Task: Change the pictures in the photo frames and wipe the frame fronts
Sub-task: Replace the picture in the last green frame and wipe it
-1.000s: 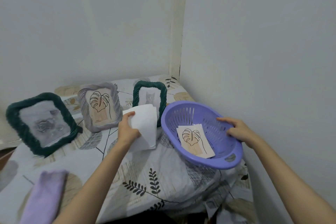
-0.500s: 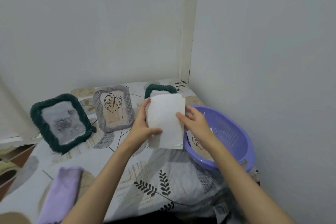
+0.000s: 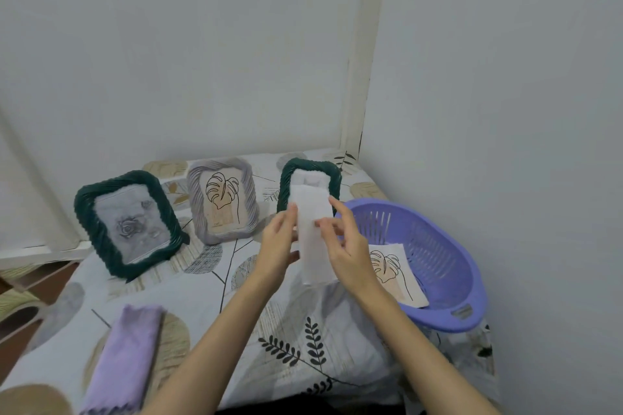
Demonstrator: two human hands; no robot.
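Observation:
Both hands hold a white sheet of paper (image 3: 313, 236) upright above the table, its blank back toward me. My left hand (image 3: 278, 244) grips its left edge and my right hand (image 3: 344, 242) pinches its right edge. Behind the sheet stands a small dark green frame (image 3: 333, 180), partly hidden. A grey frame (image 3: 222, 200) with a leaf drawing stands to its left. Further left, a large dark green frame (image 3: 124, 222) shows a rose picture. A folded purple cloth (image 3: 124, 354) lies at the front left.
A purple plastic basket (image 3: 441, 266) at the right holds a leaf picture (image 3: 394, 273). Walls meet in a corner just behind the frames. The table (image 3: 209, 296) wears a leaf-patterned cover, and its left edge drops toward a wooden floor.
My right hand left the basket rim and came over to pinch the sheet held by my left hand. The sheet has turned narrower toward me.

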